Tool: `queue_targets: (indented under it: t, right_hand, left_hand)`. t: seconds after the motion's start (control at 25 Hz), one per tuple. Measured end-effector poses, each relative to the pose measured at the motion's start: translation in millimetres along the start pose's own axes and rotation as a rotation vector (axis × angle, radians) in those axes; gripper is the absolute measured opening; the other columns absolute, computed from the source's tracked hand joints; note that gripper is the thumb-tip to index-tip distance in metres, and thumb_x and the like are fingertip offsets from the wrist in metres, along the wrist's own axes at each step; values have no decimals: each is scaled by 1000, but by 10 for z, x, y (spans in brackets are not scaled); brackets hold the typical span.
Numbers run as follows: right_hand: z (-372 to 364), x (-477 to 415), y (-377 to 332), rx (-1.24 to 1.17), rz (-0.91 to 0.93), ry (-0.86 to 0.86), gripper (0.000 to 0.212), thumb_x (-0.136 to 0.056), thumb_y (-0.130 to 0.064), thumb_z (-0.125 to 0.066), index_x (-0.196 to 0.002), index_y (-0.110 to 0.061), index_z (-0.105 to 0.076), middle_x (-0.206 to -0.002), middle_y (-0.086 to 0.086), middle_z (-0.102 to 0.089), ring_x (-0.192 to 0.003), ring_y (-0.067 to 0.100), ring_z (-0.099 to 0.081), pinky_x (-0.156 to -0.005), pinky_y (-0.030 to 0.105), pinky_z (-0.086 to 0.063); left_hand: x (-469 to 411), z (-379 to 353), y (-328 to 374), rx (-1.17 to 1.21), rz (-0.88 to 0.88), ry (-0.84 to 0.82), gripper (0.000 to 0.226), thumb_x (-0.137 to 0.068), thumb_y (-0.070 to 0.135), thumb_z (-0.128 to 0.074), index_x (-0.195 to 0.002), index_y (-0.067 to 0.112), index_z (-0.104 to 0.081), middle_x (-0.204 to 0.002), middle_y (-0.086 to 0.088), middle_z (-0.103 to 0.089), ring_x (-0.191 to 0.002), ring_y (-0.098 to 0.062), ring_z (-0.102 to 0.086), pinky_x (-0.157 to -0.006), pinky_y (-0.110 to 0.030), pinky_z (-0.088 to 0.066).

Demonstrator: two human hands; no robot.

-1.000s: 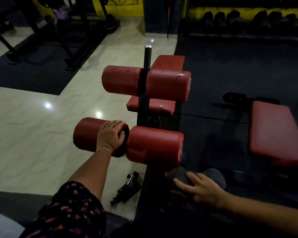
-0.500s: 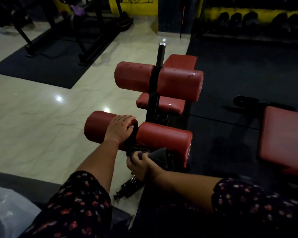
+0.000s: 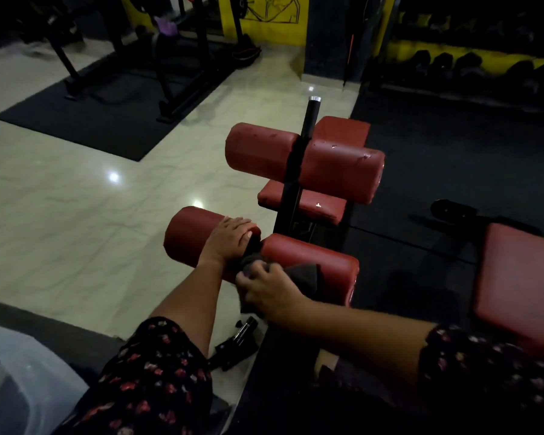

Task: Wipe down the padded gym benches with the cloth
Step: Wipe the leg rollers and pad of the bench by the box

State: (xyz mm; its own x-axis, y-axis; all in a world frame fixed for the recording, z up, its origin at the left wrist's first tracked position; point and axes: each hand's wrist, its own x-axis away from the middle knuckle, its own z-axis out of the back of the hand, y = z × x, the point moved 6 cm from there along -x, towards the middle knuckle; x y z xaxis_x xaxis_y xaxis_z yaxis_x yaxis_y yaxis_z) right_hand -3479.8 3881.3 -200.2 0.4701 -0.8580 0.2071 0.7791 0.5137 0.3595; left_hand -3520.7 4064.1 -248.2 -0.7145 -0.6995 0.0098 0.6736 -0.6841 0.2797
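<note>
- Head camera, the only view, looking down in a dim gym: a sit-up bench with two pairs of red vinyl-covered foam rollers on a black steel post (image 3: 296, 171).
- The left hand (image 3: 230, 238) rests on top of the lower left red roller (image 3: 187, 237). Its fingers lie close together and fairly flat across the pad, reaching to its inner end; it steadies rather than grips.
- The right hand (image 3: 270, 288) holds a bunched dark grey cloth (image 3: 307, 274). Its fingers are curled round the cloth, which is pressed against the near face of the lower right red roller (image 3: 324, 257).
- What has changed: a second ago the right hand lay low on the cloth, beneath the rollers. It has since lifted the cloth up and brought it onto the roller. The left hand has stayed put.
- What that means: wiping looks to be just beginning on this lower roller.
- The upper red rollers (image 3: 336, 171), with small scuffs, and the flat red seat pad (image 3: 302, 204) beyond look yet to be done.
- A second red padded bench (image 3: 522, 287) stands well apart to the right, on dark matting, also likely waiting.
- A small black metal fitting (image 3: 236, 340) lies on the cream marble floor (image 3: 76, 215), below the hands.
</note>
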Motion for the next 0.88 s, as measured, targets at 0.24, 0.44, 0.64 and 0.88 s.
queue_targets:
  t: [0.24,0.44,0.64,0.88]
  right_hand:
    - [-98,-309,1261,-431,-527,-15,39,-92,-31,-52,-131,-36,-53,-133,-3,-48,-109,29,-46,-73,38,-43]
    - [-24,-615,1220,-357,-114,-37,51,-91,-35,-57,-139,-41,-43,-140,-5,-42,-110,25,-45,-67,32,-42]
    - [-424,-845,1607,-548,-20,-133,49,-89,-30,-58,-135,-44,-47,-137,-6,-41,-112,26,-47,-74,37,-48]
    - [-689,-716,1768,-512,155,-52,60,-91,-34,-56,-145,-43,-32,-147,-5,-32,-117,27,-42,-81,39,-49]
  left_hand:
    - [319,-86,-115,14,260,235,57,-97,47,-36,-143,15,-47,-149,-8,-46,-145,-28,-31,-120,-46,-12]
    - [399,-107,-93,20,413,453,59,-87,52,-37,-136,19,-46,-140,-9,-54,-140,-30,-32,-118,-52,-13]
    - [428,-112,-129,-6,491,606,58,-84,50,-47,-131,16,-46,-131,-12,-59,-132,-31,-37,-114,-50,-24]
    - [520,-141,-63,-101,598,681,62,-96,58,-37,-132,9,-47,-132,-16,-54,-126,-37,-46,-101,-49,-46]
